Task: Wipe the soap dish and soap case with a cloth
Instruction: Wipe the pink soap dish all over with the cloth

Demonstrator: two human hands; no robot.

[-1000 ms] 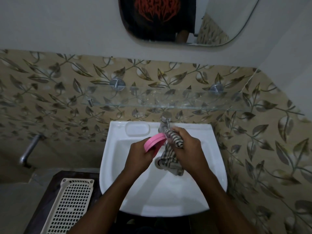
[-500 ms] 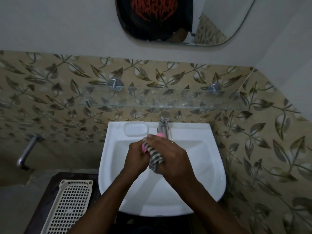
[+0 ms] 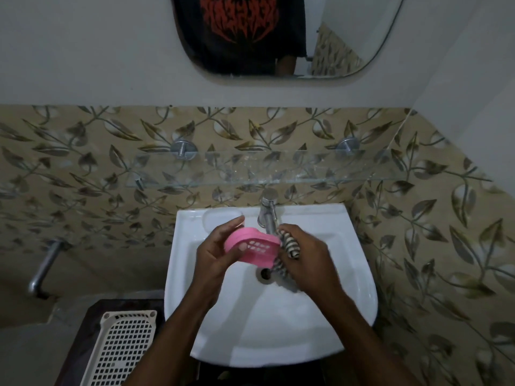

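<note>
Over the white ceramic washbasin (image 3: pixel 278 324), the left hand (image 3: pixel 214 257) grips the pink plastic soap dish with slotted holes (image 3: pixel 252 246), fingers curled round its far edge and the thumb pressed on its perforated face. Half a second ago the dish was almost hidden between the two hands; it now shows nearly whole, tilted with its slotted face toward the camera. The right hand (image 3: pixel 309 257) is closed around the bunched black-and-white striped cloth (image 3: pixel 289 246), which touches the dish's right end, with a tail hanging toward the drain hole (image 3: pixel 265 273). Earlier that hand lay over the dish, pressing the cloth on top; it has since slid off to the right, and the hands have parted. The chrome tap (image 3: pixel 268 210) stands just behind the dish. A cream perforated plastic basket (image 3: pixel 122 349) sits at lower left, unchanged.
</note>
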